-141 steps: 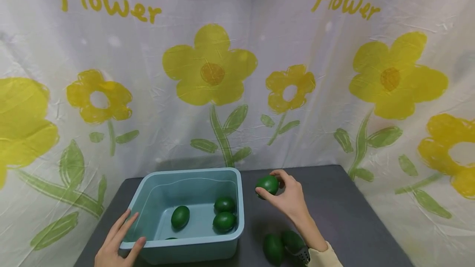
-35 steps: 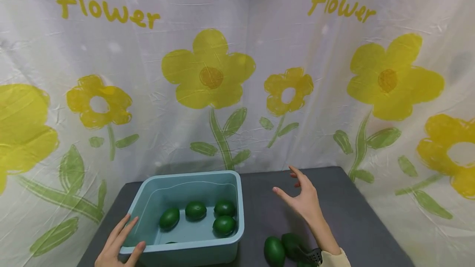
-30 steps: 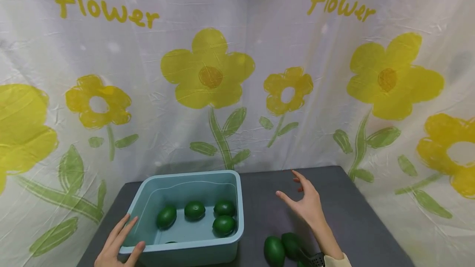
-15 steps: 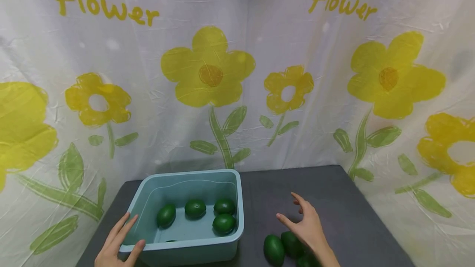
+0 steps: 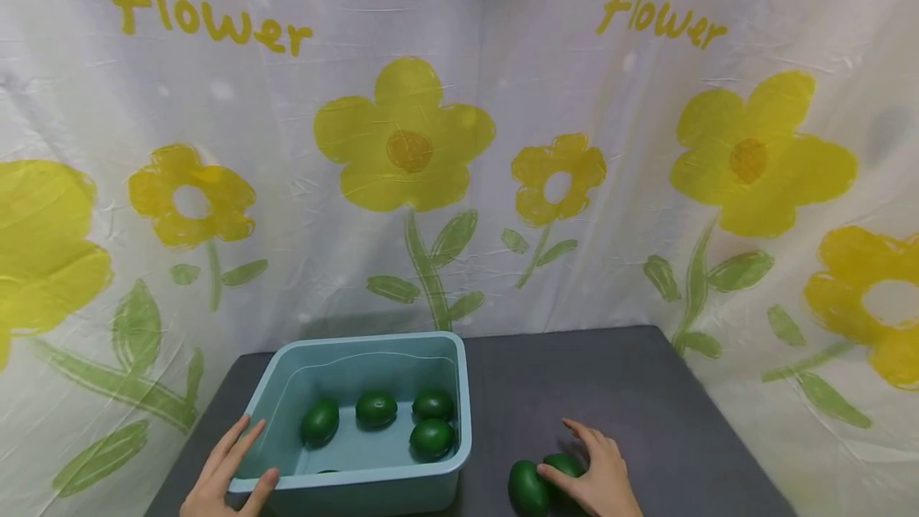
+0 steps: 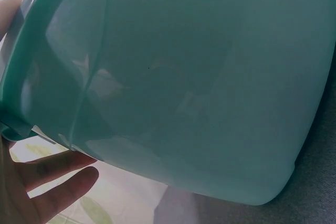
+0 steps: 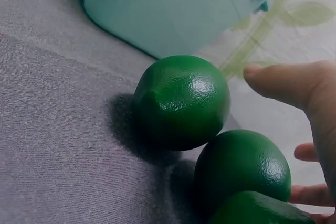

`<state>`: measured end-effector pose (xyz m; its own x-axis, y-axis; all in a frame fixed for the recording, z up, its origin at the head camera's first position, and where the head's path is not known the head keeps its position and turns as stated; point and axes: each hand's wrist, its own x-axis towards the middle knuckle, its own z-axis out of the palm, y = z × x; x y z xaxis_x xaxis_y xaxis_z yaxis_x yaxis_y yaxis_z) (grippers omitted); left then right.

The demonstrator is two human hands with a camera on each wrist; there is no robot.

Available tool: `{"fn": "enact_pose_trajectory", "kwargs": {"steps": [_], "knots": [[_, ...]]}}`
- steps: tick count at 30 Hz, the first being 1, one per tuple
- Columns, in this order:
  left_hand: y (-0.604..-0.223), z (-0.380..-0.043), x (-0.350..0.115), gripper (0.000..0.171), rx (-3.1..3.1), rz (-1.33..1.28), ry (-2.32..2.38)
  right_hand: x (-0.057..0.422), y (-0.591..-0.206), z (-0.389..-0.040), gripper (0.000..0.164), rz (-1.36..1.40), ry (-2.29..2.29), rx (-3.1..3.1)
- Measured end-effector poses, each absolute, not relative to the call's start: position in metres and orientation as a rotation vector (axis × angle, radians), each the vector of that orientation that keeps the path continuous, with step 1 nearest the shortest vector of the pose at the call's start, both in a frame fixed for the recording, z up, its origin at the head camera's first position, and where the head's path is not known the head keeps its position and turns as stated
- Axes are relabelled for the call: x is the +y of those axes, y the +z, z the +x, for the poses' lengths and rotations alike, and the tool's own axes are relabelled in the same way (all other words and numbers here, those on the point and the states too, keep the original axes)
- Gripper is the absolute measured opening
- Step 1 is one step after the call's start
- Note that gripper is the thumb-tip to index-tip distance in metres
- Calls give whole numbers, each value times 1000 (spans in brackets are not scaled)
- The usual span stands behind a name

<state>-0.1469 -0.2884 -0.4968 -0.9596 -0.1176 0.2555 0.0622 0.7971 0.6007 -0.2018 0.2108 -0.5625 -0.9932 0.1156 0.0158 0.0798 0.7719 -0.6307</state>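
My left hand [image 5: 226,473] rests on the near left corner of a light blue plastic bin [image 5: 359,475], fingers spread over the left rim and thumb at the front rim. In the left wrist view, straight fingers [image 6: 65,184] lie beside the bin's wall [image 6: 184,87]. My right hand [image 5: 599,477] reaches over the limes right of the bin, thumb and fingers apart. A green lime [image 5: 529,489] lies left of the thumb; another lime [image 5: 563,469] is partly behind it. The right wrist view shows a third lime [image 7: 257,211] at the bottom edge, cut off.
Inside the bin lie several more limes [image 5: 376,408], one mostly hidden by the front wall. A dark grey cloth [image 5: 574,373] covers the table. Behind it hangs a white curtain [image 5: 495,278] with yellow flowers.
Earlier, my right hand held a lime beside the bin; now that hand is empty and one more lime lies inside. It has since come down to the limes. The left hand stays put.
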Motion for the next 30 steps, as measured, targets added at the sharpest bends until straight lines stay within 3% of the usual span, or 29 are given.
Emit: {"fn": "enact_pose_trajectory", "kwargs": {"steps": [11,21,30], "knots": [[-494,-148,-287,75,-2741,101,-969,213,-568,-200,84,-86,985,-2961],[-493,-147,-286,76,-2734,97,-952,212,-569,-199,79,346,1023,-3000],[-495,-147,-287,76,-2735,60,-954,215,-569,-200,58,446,1046,-3047]]}}
